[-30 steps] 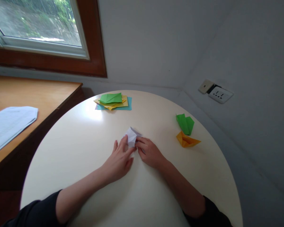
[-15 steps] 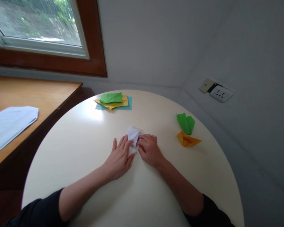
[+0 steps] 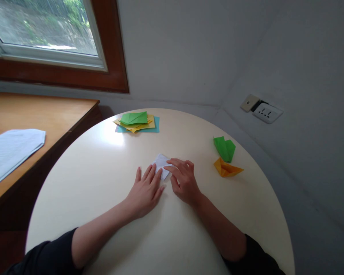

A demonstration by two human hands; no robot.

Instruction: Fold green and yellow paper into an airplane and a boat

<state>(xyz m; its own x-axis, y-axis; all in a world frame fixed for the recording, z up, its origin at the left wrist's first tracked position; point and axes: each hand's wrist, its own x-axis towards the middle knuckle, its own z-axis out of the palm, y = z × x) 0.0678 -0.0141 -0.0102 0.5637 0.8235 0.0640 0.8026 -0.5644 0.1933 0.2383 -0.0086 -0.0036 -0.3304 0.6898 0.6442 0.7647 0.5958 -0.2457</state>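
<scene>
- White folded paper (image 3: pixel 162 164) lies flat on the round cream table (image 3: pixel 103 179), near the middle of the top and just ahead of both hands.
- We note the left hand (image 3: pixel 145 189) spread palm-down, fingers extended and slightly fanned, with its fingertips resting on the near left edge of the paper. It presses; it does not grasp.
- We note the right hand (image 3: pixel 183 179) also palm-down and flat, fingers stretched toward the left across the right part of the paper, covering that side. Nothing is pinched between its fingers.
- Both hands sit close together, nearly touching at the thumbs, with the forearms in dark sleeves running back to the near edge of the table.
- We record a stack of coloured sheets (image 3: pixel 137 122) at the far edge of the table, well apart from the hands: a green folded piece on top, yellow beneath, blue at the bottom.
- We record a green folded figure (image 3: pixel 225 148) on the right side of the table, and an orange folded figure (image 3: pixel 227 168) just beside it on the near side. Whether the two touch, we cannot tell.
- To the left stands a wooden desk (image 3: pixel 46 114) carrying a printed sheet (image 3: pixel 10 151).
- A window (image 3: pixel 46 30) with a brown frame sits above the desk; a wall socket (image 3: pixel 263 110) is mounted on the right wall.
</scene>
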